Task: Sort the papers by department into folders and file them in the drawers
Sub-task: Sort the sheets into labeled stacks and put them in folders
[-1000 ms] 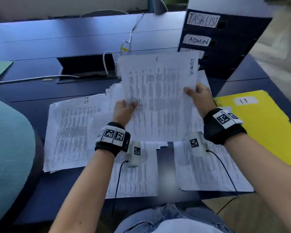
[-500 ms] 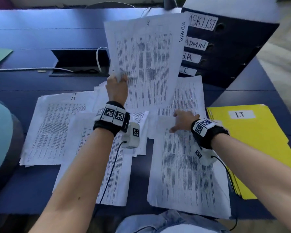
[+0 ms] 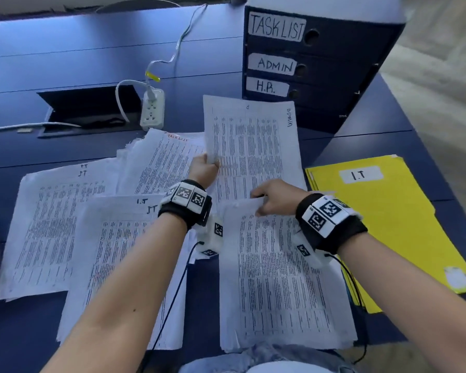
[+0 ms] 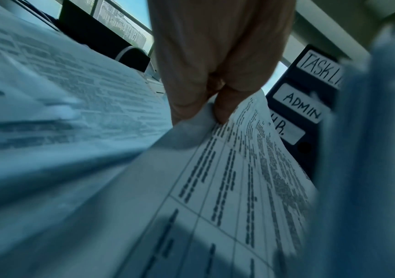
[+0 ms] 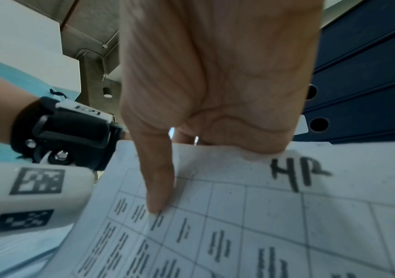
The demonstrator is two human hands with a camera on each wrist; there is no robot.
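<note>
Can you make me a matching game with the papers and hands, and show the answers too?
Things:
1. left hand
2. right hand
3. yellow folder
4. top drawer

What goes with it:
A. labelled TASKLIST
B. pinches the sheet marked ADMIN
C. labelled I.T, lying flat at the table's right side
D. lifts the top edge of the sheet marked HR

Pairs: 1-B, 2-D, 3-C, 4-A
</note>
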